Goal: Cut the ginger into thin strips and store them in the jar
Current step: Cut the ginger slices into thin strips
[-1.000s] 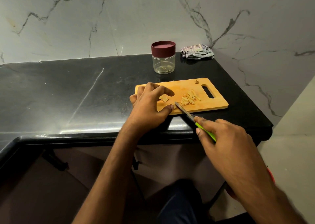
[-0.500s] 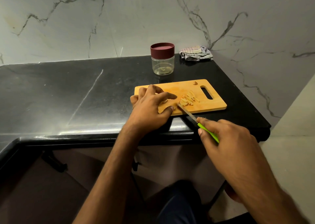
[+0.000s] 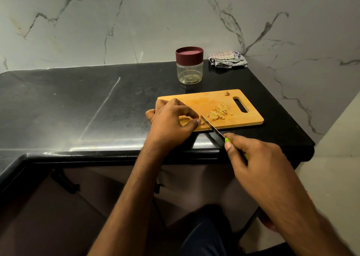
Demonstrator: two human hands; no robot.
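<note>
The left hand [image 3: 171,123] at frame centre covers most of the ginger piece [image 3: 185,119] it pins. The right hand [image 3: 259,164] hides nearly all the knife [image 3: 213,128] handle. Both forearms are cut off by the bottom edge.

Two bare forearms with no sleeves, left hand [image 3: 171,122] and right hand [image 3: 259,158] bare, no gloves, rings or watch, dark navy trousers [image 3: 206,234] at lower frame

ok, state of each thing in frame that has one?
Clear plastic jar: upright, looks empty.
Maroon lid: on jar.
Cut ginger strips: piled on wooden cutting board.
Uncut ginger piece: pinned under left hand.
Green-handled knife: gripped by right hand, blade beside left fingertips.
Striped cloth: crumpled.
</note>
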